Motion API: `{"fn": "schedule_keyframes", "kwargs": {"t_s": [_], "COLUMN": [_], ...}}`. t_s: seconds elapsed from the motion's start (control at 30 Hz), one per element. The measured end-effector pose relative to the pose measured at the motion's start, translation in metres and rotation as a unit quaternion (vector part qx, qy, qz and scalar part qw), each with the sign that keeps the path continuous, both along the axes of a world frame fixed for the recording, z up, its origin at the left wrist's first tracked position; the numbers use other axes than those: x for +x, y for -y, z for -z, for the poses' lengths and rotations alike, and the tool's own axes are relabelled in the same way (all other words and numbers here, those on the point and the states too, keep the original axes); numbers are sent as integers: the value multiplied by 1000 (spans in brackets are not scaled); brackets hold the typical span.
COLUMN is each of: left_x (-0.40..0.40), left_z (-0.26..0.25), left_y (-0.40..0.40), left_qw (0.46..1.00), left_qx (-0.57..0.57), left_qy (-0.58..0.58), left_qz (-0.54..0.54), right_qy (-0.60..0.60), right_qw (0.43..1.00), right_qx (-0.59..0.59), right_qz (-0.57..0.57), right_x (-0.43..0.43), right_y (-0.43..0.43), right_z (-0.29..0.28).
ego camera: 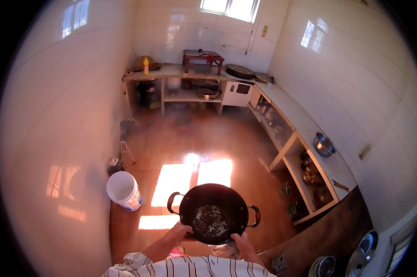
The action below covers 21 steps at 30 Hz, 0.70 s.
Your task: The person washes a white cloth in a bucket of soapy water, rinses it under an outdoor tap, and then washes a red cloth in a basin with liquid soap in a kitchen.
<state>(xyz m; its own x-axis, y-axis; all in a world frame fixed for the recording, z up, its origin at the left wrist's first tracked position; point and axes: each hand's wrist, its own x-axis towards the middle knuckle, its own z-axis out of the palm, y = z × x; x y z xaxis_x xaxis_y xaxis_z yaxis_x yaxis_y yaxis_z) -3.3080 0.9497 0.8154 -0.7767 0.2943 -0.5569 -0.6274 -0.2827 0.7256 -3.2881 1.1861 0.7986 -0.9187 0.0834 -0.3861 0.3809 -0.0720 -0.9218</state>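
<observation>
A dark two-handled wok point(213, 213) is held out in front of me, its inside facing the camera, with patchy whitish marks on its bottom. At the wok's lower left rim my left hand point(183, 232) grips the edge, thumb on the inner side. On the lower right rim my right hand point(242, 240) holds it the same way. Neither hand is on the side handles. Below the wok, near my striped shirt, part of a crumpled pale thing point(225, 250) shows; I cannot tell what it is.
A white plastic bucket point(122, 188) stands on the floor at left, beside a dark bottle point(114, 166). Along the right wall runs a tiled counter point(281, 100) with open shelves and a metal bowl point(324, 144). A dark wooden surface point(319, 239) with lids and bowls lies at lower right.
</observation>
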Motion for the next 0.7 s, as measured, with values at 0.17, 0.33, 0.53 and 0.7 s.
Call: {"fn": "schedule_keyframes", "kwargs": {"t_s": [0.17,0.33,0.53,0.7], "left_x": [-114,-225,-365,-474], "left_z": [1,0,4,-10], "left_y": [12,2,-5,-11], "left_qw": [1000,999,999,999], "left_qx": [-20,-7,-23,-34], "left_qy": [3,-8,0,4], "left_qz": [22,49,24,3], "right_qy": [-65,13,74,-11], "right_qw": [982,995,996,999], "right_qx": [152,94,8,0], "right_qz": [-92,-14,46,-42], "right_x": [-101,-205,-348,-474], "right_y": [8,0,0,-18], "right_z": [-21,-22,-18,10]}}
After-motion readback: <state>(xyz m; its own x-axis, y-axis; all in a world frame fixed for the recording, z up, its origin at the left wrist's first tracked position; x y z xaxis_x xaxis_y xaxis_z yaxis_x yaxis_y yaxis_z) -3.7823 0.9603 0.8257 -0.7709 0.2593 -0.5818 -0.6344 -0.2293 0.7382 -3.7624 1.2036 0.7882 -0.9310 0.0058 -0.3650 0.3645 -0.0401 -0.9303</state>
